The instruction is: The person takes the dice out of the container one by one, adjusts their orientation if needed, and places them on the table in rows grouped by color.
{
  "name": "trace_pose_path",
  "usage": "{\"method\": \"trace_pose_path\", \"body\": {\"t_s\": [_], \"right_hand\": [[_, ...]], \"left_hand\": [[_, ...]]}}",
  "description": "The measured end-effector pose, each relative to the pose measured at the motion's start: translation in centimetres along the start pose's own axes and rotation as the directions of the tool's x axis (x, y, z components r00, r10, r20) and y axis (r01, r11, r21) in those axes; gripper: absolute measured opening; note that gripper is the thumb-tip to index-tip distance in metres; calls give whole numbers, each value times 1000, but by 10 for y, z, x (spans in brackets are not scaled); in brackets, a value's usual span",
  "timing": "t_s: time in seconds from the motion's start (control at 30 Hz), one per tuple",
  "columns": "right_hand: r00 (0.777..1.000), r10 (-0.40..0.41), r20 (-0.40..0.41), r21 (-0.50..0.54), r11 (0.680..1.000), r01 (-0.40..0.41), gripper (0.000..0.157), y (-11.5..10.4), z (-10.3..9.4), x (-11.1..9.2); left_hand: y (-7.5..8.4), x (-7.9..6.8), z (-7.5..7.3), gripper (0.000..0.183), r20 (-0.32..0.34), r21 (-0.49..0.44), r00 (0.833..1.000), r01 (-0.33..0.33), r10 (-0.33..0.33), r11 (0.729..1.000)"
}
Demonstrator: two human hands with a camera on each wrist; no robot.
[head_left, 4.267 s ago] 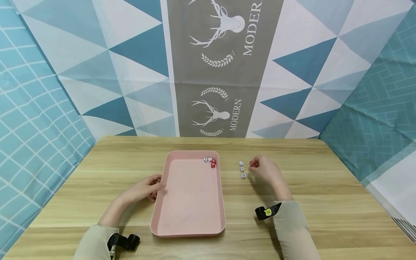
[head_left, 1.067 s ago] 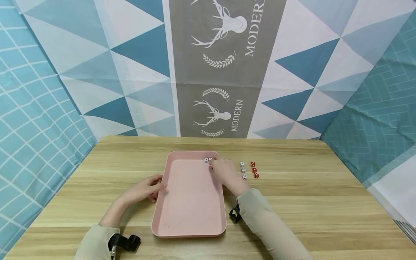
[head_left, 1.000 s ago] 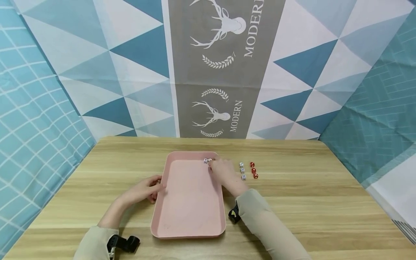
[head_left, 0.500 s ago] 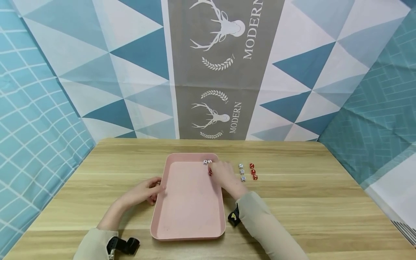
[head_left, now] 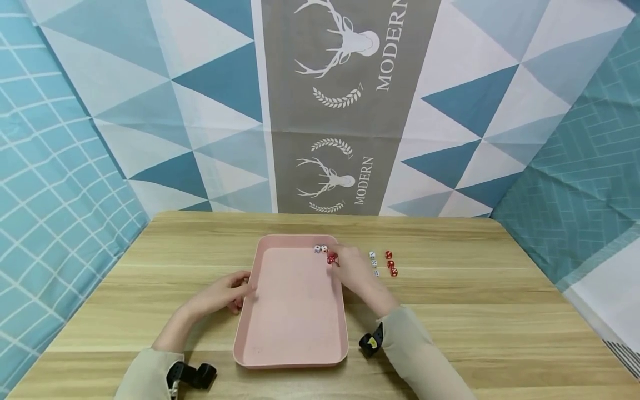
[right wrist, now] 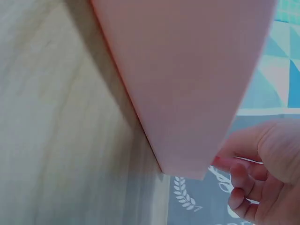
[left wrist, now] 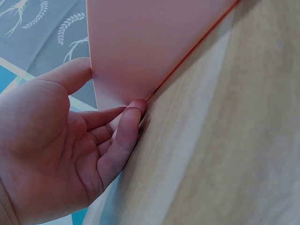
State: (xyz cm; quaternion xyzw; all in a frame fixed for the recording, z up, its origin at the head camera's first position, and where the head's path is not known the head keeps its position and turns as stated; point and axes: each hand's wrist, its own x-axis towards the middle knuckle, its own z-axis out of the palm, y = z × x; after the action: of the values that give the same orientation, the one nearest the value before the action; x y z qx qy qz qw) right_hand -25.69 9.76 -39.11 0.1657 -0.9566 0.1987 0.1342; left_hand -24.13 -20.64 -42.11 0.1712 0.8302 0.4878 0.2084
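Note:
A pink tray (head_left: 290,311) sits on the wooden table. My left hand (head_left: 223,291) holds its left side, with the thumb over the rim and the fingers against the outer wall, as the left wrist view shows. Inside the tray's far right corner, my right hand (head_left: 352,268) pinches a red die (head_left: 331,259) between thumb and fingertips. Just left of those fingertips, two white dice (head_left: 317,249) lie side by side in the tray. In the right wrist view, the tray's outer wall (right wrist: 183,84) hides most of the pinch; only a bit of red shows.
Right of the tray, three white dice (head_left: 374,263) form a column on the table (head_left: 480,316). A column of three red dice (head_left: 391,264) runs beside it. A patterned cloth (head_left: 215,111) hangs behind the table's far edge.
My right hand has gone from the red dice on the table into the tray. It now pinches a red die from the corner and has shifted slightly right. The left hand stays put.

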Motion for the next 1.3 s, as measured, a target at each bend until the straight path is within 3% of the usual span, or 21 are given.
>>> {"method": "trace_pose_path", "body": {"t_s": [0.27,0.53,0.7,1.0,1.3], "right_hand": [[998,32,-57,14,999,-32,10,13,-12,-13],[993,113,-22,2,994,-113,7,26,-25,-23],[988,152,9,28,988,-152,16,35,-30,-26],[968,231,99,-1,973,-233,8,49,-44,-32],[947,281,155,-18,959,-282,11,66,-56,-40]], "left_hand": [[-1,1,1,52,-4,-1,1000,4,-4,1000],[-1,2,1,52,-1,-1,1000,-1,1,1000],[-1,1,1,53,4,-6,1000,-1,1,1000],[-3,2,0,53,4,-12,1000,5,-4,1000],[-2,1,-1,53,-1,-9,1000,2,-2,1000]]}}
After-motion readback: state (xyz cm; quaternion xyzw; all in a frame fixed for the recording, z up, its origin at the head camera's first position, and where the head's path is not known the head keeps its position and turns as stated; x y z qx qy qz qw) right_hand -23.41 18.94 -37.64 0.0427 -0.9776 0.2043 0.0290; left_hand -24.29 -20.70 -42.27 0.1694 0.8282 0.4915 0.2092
